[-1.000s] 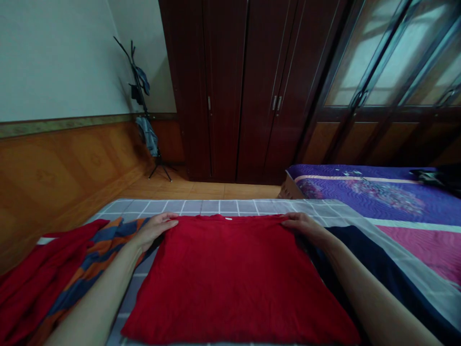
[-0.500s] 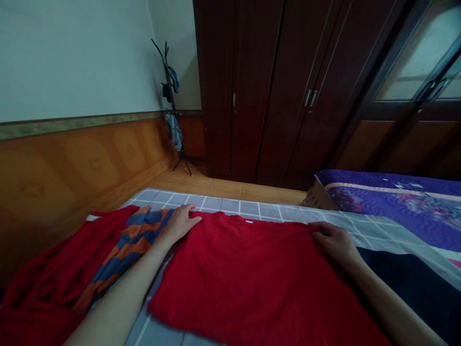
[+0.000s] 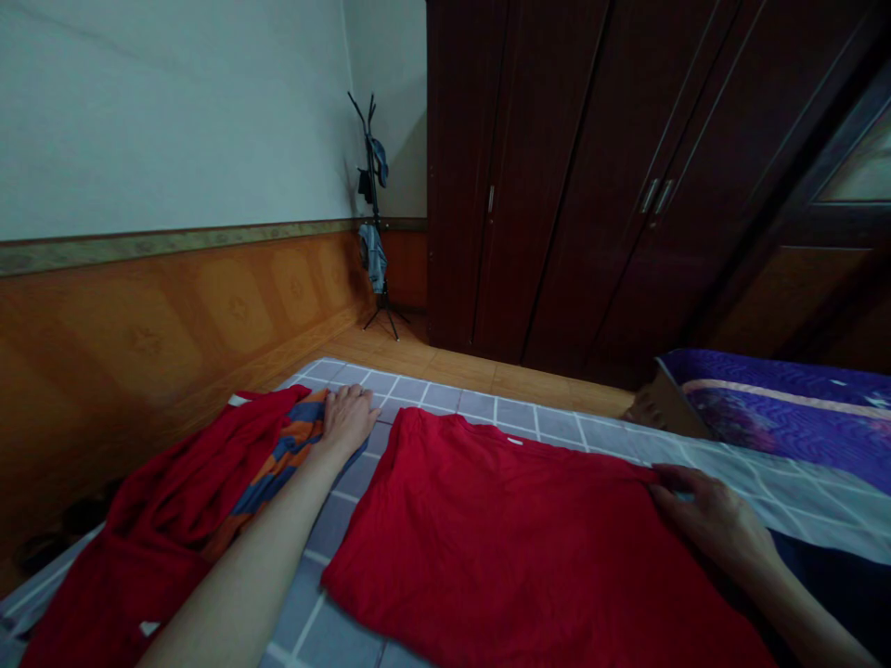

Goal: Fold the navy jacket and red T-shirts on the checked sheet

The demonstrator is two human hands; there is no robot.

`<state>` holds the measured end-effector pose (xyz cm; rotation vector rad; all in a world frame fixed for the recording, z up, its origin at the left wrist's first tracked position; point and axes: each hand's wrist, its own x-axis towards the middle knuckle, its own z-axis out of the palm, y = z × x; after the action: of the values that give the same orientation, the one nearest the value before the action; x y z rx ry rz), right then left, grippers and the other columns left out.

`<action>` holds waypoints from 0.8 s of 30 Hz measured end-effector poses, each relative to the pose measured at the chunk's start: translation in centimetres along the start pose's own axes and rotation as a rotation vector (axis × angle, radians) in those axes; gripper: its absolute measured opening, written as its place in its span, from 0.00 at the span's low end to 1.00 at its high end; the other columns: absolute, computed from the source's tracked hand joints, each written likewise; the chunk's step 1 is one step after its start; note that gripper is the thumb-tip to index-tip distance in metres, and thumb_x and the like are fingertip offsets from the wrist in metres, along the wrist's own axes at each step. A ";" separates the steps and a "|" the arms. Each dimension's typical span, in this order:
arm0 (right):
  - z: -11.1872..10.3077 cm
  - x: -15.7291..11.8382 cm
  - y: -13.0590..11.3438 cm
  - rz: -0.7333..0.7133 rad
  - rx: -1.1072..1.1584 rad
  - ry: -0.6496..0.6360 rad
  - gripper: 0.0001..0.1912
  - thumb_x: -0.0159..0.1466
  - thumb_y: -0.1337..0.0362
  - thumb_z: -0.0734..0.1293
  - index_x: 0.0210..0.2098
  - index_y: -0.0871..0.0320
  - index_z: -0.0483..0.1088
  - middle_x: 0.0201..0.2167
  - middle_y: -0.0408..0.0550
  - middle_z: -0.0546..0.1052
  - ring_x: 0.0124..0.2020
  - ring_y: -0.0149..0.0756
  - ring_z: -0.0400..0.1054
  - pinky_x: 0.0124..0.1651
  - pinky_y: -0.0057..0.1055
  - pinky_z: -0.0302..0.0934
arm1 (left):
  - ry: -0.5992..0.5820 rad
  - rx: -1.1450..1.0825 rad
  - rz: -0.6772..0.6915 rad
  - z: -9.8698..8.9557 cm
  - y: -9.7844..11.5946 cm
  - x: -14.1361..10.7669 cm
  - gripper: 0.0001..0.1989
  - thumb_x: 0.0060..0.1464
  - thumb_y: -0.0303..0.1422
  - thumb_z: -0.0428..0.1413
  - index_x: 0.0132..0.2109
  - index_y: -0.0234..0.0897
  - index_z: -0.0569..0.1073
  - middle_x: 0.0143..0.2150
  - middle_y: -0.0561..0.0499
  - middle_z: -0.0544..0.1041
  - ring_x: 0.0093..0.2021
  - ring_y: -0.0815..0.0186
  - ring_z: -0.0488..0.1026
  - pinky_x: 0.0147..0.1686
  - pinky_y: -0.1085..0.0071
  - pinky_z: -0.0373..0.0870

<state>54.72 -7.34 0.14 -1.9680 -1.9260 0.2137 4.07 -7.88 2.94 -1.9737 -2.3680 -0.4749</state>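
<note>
A red shirt lies spread on the grey checked bedsheet, a small white label at its far edge. At its far right corner my right hand pinches the cloth between thumb and fingers. My left hand is off the shirt, to its left. It rests palm down, fingers stretched, on the far end of an orange-and-blue striped garment. Left of that lies a crumpled red garment with white labels, partly covered by my left forearm.
Dark cloth lies beyond my right forearm. A second bed with a purple floral cover stands at the right. Dark wardrobes line the back, with a coat stand in the corner.
My left hand has let go of the red shirt's far left corner and moved left onto the striped garment. My right hand stays at the right corner. The view has turned left.
</note>
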 end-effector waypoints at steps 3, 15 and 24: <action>-0.2 0.1 0.2 0.074 0.047 -0.021 0.21 0.57 0.51 0.59 0.41 0.56 0.74 0.38 0.53 0.79 0.39 0.50 0.73 0.42 0.42 0.64 | -0.061 -0.044 0.030 0.0 1.5 0.1 0.22 0.61 0.44 0.43 0.37 0.36 0.76 0.41 0.39 0.77 0.48 0.52 0.70 0.47 0.62 0.61; -0.8 -0.1 -1.1 0.099 0.125 0.036 0.16 0.55 0.53 0.60 0.34 0.54 0.75 0.33 0.55 0.79 0.36 0.53 0.72 0.39 0.43 0.63 | -0.124 -0.259 -0.010 0.9 3.8 -0.6 0.17 0.54 0.44 0.50 0.40 0.35 0.72 0.38 0.42 0.78 0.38 0.58 0.74 0.33 0.70 0.62; -1.8 -1.1 -2.5 0.200 0.265 0.139 0.20 0.53 0.54 0.60 0.40 0.57 0.73 0.29 0.53 0.78 0.29 0.46 0.71 0.31 0.37 0.62 | -0.072 -0.438 -0.025 1.7 2.7 0.5 0.09 0.56 0.38 0.49 0.30 0.38 0.65 0.27 0.55 0.72 0.31 0.65 0.70 0.29 0.74 0.60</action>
<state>53.00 -8.76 2.52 -1.9390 -1.5290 0.3562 6.90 -6.58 1.99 -2.1521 -2.5023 -1.0173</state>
